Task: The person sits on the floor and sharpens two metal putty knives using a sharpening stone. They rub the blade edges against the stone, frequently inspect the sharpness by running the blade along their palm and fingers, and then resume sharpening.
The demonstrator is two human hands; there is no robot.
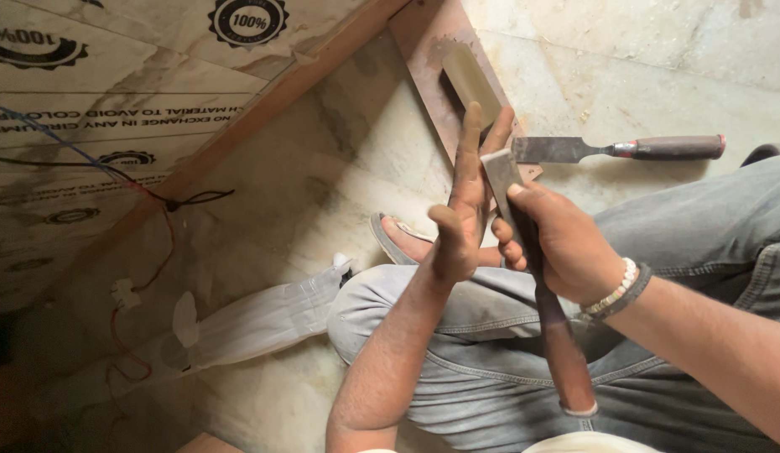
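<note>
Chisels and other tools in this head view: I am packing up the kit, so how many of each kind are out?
Chisels: 2, one in the right hand with its blade against the left hand, one lying on the floor.
Sharpening stone: 1, on a board.
Total: 3.

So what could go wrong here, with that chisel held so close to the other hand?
1. The right hand grips a chisel whose blade end lies against the fingers of the open left hand; a slip could cut them.
2. A second chisel lies loose on the floor beside the person's knee and sandalled foot; shifting the leg might bump its edge.
</note>
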